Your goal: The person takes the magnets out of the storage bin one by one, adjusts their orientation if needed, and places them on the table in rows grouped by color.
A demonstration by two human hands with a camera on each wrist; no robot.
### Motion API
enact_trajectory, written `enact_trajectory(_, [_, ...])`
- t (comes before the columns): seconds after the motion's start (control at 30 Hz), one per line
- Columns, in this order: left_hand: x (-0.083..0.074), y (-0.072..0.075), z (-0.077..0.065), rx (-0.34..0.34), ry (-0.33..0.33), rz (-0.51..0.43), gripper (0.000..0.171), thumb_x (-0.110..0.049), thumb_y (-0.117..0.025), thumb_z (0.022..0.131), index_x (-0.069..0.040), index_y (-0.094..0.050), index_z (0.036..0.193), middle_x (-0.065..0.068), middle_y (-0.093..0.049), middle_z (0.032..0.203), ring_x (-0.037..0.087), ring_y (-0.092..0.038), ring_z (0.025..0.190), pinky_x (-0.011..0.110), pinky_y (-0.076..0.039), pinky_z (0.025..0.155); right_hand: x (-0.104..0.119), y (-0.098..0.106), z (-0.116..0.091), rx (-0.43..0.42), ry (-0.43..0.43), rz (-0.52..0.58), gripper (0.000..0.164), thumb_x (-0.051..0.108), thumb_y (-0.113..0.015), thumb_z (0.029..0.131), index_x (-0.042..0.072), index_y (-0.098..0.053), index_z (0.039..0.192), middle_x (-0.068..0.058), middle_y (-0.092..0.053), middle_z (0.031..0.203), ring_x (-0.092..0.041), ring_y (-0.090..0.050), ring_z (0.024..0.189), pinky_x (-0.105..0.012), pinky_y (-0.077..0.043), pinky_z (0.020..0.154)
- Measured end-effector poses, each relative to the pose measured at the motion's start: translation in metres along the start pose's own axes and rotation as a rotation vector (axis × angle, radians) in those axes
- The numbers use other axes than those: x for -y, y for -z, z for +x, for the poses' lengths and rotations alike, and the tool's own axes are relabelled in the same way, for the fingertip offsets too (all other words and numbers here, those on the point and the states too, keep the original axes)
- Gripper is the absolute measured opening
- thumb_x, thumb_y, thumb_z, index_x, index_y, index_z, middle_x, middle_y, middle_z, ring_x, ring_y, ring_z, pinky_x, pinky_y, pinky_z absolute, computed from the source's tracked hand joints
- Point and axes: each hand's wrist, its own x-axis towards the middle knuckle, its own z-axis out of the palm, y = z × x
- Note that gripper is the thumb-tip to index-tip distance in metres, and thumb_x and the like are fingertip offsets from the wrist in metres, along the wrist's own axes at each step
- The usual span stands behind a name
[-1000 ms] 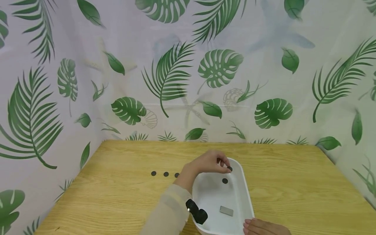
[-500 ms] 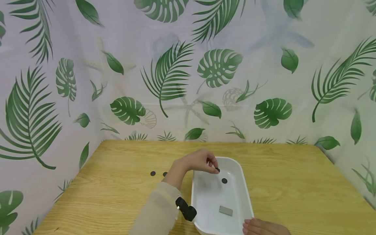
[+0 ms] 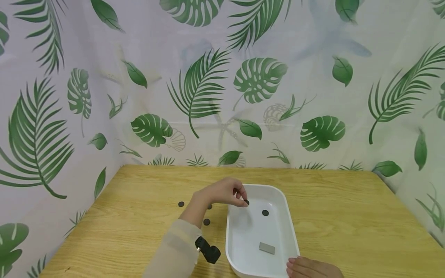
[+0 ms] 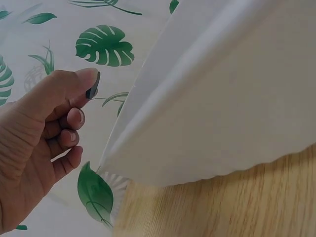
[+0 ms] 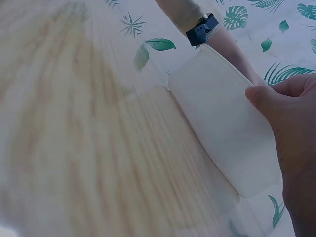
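My left hand (image 3: 227,192) pinches a small black disc (image 3: 247,202) between thumb and fingertips, above the far left part of a white tray (image 3: 291,227). In the left wrist view the disc (image 4: 93,85) is seen nearly edge-on. Inside the tray lie another black disc (image 3: 265,212) and a grey rectangular bar (image 3: 267,248). My right hand (image 3: 313,267) holds the tray's near right rim. The right wrist view has its thumb pressed to the rim, against the outer wall (image 5: 222,118).
Left of the tray on the wooden table (image 3: 132,231) lie black discs: one farther left (image 3: 181,204), one beside the forearm (image 3: 209,206) and one closer to me (image 3: 206,222). A leaf-patterned sheet (image 3: 222,96) rises behind the table. A black wrist camera (image 3: 208,250) sits on my left sleeve.
My left hand has moved left across the tray with the black disc, from the far right side to the left side. The right hand, the other tray disc and the bar stay put.
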Motion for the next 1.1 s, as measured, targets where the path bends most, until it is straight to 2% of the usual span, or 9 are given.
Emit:
enact_trajectory(0.17, [0.006,0.003,-0.011,0.002,0.009,-0.009,0.009,-0.022,-0.076,0.08,-0.017,-0.069,0.084,-0.004,-0.056,0.075,0.008,-0.047,0.068,0.02,-0.039,0.058,0.001,0.001,-0.002,0.026,-0.018,0.001,0.034,0.018,-0.046,0.099,-0.005,-0.063,0.117,-0.014,-0.059,0.125,-0.022,-0.048,0.127,-0.027,-0.037,0.104])
enact_trajectory(0.37, [0.011,0.01,-0.024,0.002,0.008,0.012,0.009,-0.024,-0.075,0.081,-0.018,-0.069,0.084,-0.004,-0.056,0.074,0.009,-0.047,0.065,0.021,-0.04,0.058,0.002,0.001,-0.005,0.034,-0.028,-0.003,0.033,0.018,-0.046,0.099,-0.004,-0.064,0.116,-0.012,-0.068,0.111,-0.022,-0.049,0.126,-0.026,-0.037,0.103])
enact_trajectory(0.43, [0.012,0.013,-0.029,0.005,0.015,0.002,0.008,-0.023,-0.075,0.081,-0.018,-0.069,0.084,-0.004,-0.055,0.074,0.009,-0.047,0.065,0.022,-0.04,0.056,0.003,0.001,-0.005,0.04,-0.039,0.001,0.033,0.019,-0.047,0.099,-0.003,-0.065,0.115,-0.013,-0.064,0.118,-0.021,-0.05,0.125,-0.026,-0.037,0.103])
enact_trajectory(0.6, [0.016,0.018,-0.042,0.009,0.035,-0.019,0.008,-0.022,-0.074,0.08,-0.018,-0.068,0.084,-0.003,-0.055,0.076,0.01,-0.046,0.061,0.022,-0.04,0.052,0.002,0.003,-0.002,0.047,-0.054,0.009,0.032,0.02,-0.047,0.099,-0.002,-0.066,0.113,-0.012,-0.066,0.115,-0.02,-0.052,0.124,-0.026,-0.037,0.103])
enact_trajectory(0.67, [0.02,0.019,-0.048,0.009,0.026,0.002,0.008,-0.021,-0.074,0.079,-0.017,-0.068,0.084,-0.004,-0.056,0.076,0.009,-0.046,0.062,0.021,-0.04,0.053,0.002,0.003,-0.002,0.042,-0.054,0.015,0.032,0.019,-0.047,0.099,-0.002,-0.067,0.112,-0.01,-0.07,0.104,-0.02,-0.052,0.124,-0.025,-0.037,0.103])
enact_trajectory(0.83, [0.031,0.022,-0.061,-0.001,0.024,0.052,0.007,-0.021,-0.074,0.079,-0.017,-0.069,0.081,-0.007,-0.057,0.075,0.006,-0.048,0.066,0.021,-0.04,0.059,0.003,0.003,-0.002,0.035,-0.056,0.027,0.031,0.019,-0.048,0.098,-0.001,-0.068,0.11,-0.01,-0.071,0.095,-0.02,-0.053,0.123,-0.025,-0.038,0.103])
enact_trajectory(0.97, [0.04,0.024,-0.07,-0.018,0.049,0.046,0.009,-0.021,-0.075,0.078,-0.017,-0.068,0.081,-0.007,-0.058,0.076,0.007,-0.049,0.068,0.022,-0.041,0.061,0.003,0.004,-0.002,0.046,-0.054,0.022,0.032,0.02,-0.048,0.099,-0.002,-0.067,0.111,-0.013,-0.067,0.114,-0.02,-0.052,0.124,-0.026,-0.037,0.103])
enact_trajectory(1.07, [0.047,0.024,-0.077,-0.037,0.065,0.028,0.01,-0.02,-0.075,0.078,-0.015,-0.067,0.082,-0.007,-0.059,0.077,0.009,-0.05,0.069,0.023,-0.042,0.062,0.004,0.004,-0.002,0.063,-0.066,0.019,0.033,0.021,-0.047,0.099,-0.002,-0.066,0.114,-0.013,-0.065,0.117,-0.02,-0.05,0.126,-0.026,-0.036,0.104])
enact_trajectory(1.1, [0.05,0.023,-0.079,-0.042,0.07,0.024,0.01,-0.02,-0.075,0.078,-0.015,-0.067,0.082,-0.006,-0.059,0.076,0.009,-0.05,0.069,0.023,-0.042,0.062,0.005,0.005,-0.002,0.074,-0.084,0.022,0.034,0.022,-0.048,0.099,-0.002,-0.065,0.115,-0.012,-0.067,0.114,-0.019,-0.049,0.126,-0.025,-0.036,0.104])
